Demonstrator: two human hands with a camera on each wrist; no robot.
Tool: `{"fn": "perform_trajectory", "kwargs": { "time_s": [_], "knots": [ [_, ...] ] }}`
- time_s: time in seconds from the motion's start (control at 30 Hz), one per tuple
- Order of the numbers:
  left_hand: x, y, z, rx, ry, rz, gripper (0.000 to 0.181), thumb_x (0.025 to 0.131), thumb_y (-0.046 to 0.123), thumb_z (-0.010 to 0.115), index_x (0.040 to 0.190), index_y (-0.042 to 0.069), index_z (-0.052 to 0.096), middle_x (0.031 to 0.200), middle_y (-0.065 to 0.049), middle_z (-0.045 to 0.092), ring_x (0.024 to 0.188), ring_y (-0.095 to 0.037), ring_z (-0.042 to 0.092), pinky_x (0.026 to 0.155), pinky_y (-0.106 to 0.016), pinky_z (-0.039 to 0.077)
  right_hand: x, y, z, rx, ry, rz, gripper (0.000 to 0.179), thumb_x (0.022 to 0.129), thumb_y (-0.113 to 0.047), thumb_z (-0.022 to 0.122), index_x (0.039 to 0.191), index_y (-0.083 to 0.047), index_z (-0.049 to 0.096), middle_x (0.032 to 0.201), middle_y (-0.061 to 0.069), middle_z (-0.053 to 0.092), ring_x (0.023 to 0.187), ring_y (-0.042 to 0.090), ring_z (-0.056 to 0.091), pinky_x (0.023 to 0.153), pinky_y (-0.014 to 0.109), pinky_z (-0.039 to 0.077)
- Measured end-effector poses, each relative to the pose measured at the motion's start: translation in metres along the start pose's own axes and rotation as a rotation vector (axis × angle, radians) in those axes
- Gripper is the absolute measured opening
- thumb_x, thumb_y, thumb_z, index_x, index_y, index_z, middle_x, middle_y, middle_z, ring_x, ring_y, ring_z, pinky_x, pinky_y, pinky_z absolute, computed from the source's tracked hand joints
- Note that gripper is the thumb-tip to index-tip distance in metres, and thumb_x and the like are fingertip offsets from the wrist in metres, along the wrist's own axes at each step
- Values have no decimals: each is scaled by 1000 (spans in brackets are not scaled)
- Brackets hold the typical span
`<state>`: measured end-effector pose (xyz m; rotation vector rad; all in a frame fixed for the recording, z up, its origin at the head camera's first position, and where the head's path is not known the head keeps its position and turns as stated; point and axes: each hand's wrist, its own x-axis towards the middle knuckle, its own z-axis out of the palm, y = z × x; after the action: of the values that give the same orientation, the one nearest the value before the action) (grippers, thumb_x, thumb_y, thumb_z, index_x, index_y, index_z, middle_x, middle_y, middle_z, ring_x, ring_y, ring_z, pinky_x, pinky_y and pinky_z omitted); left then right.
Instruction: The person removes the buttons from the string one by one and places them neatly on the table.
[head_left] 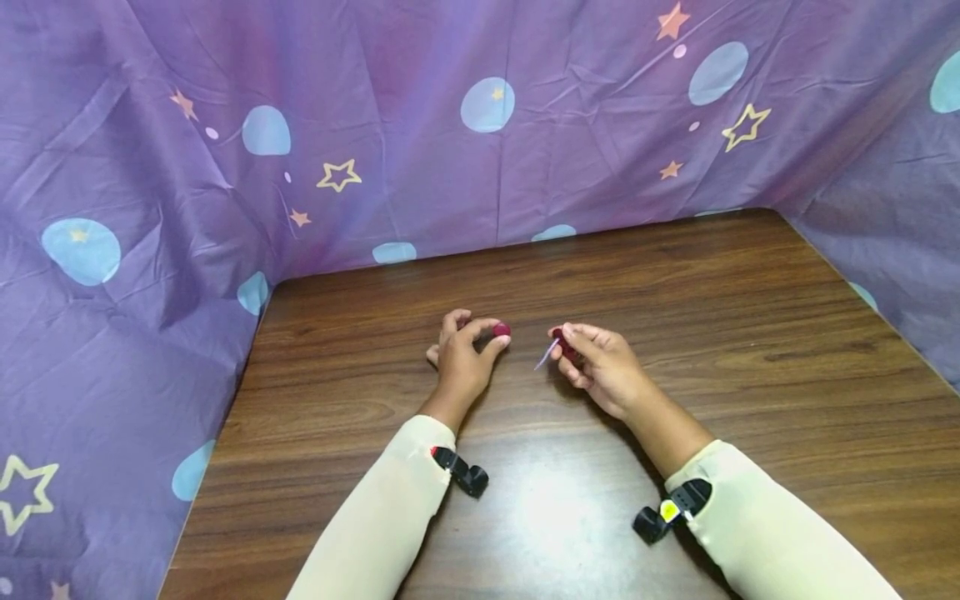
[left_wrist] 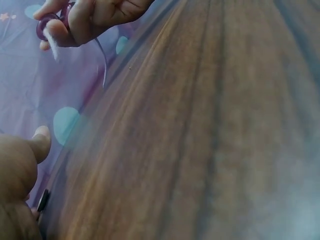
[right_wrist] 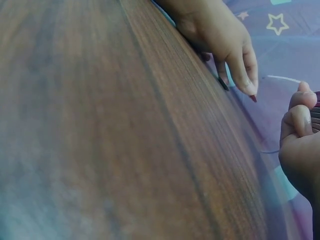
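Observation:
My left hand (head_left: pixel 465 362) pinches a small dark red round piece (head_left: pixel 502 330) between thumb and finger, a little above the table. To its right, my right hand (head_left: pixel 607 367) grips dark red round pieces (head_left: pixel 567 348), partly covered by its fingers. A thin pale cord (head_left: pixel 547 355) sticks out from that grip toward the left hand. In the left wrist view, a white cord end (left_wrist: pixel 51 45) comes out beside a dark red rounded piece (left_wrist: pixel 46 25). A ribbed dark red edge (right_wrist: pixel 315 112) shows by the right fingers in the right wrist view. The hands are apart.
Both hands are over a brown wood-grain table (head_left: pixel 360 400). A purple curtain (head_left: pixel 420 100) with stars and blue spots hangs behind and beside it. Black wrist cameras (head_left: pixel 465 475) sit on the cream sleeves (head_left: pixel 382 517). Glare lies on the table's near part.

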<state>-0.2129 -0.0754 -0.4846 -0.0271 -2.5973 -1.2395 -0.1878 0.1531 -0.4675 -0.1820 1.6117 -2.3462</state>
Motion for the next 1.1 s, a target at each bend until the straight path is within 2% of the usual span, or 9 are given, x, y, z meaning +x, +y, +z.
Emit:
{"fn": "perform_trajectory", "kwargs": {
  "time_s": [0.17, 0.3, 0.4, 0.7, 0.93, 1.1],
  "knots": [
    [3, 1, 3, 28, 26, -9, 33, 90, 36, 88, 120, 23, 84, 148, -12, 56, 138, -34, 54, 107, -60, 29, 0, -1, 1, -12, 3, -19, 28, 117, -26, 52, 112, -16, 78, 80, -9, 70, 56, 3, 51, 48, 14, 38],
    [4, 2, 4, 65, 33, -12, 34, 90, 38, 88, 120, 24, 84, 147, -12, 57, 132, -36, 55, 104, -60, 30, 1, 0, 2, -11, 21, -19, 27, 114, -13, 57, 108, -21, 82, 80, -8, 70, 57, 3, 52, 49, 14, 39],
    [5, 3, 4, 95, 34, -15, 34, 90, 41, 88, 121, 25, 84, 148, -12, 56, 130, -36, 55, 102, -60, 31, 1, 0, 3, -4, 30, -26, 33, 110, -3, 60, 105, -25, 84, 80, -8, 72, 57, 3, 52, 49, 14, 39],
    [9, 5, 7, 123, 29, -43, 35, 90, 42, 88, 122, 28, 84, 150, -12, 55, 129, -36, 54, 101, -59, 31, 0, -4, 4, -51, 9, 24, 33, 105, 3, 65, 114, -24, 81, 77, -9, 67, 62, 3, 55, 51, 15, 43],
    [10, 5, 10, 139, 21, -55, 34, 88, 43, 89, 119, 30, 85, 151, -10, 54, 132, -36, 54, 102, -60, 31, 1, -5, 3, -36, 38, 3, 32, 101, 10, 65, 109, -20, 74, 84, -11, 73, 59, 3, 54, 50, 15, 42],
    [10, 3, 13, 123, 30, -49, 31, 86, 40, 91, 115, 29, 86, 149, -10, 55, 133, -37, 52, 101, -61, 29, 1, -4, 4, -35, 52, -10, 29, 99, 12, 67, 104, -17, 72, 82, -11, 74, 57, 3, 54, 50, 15, 42]
  ]
}}
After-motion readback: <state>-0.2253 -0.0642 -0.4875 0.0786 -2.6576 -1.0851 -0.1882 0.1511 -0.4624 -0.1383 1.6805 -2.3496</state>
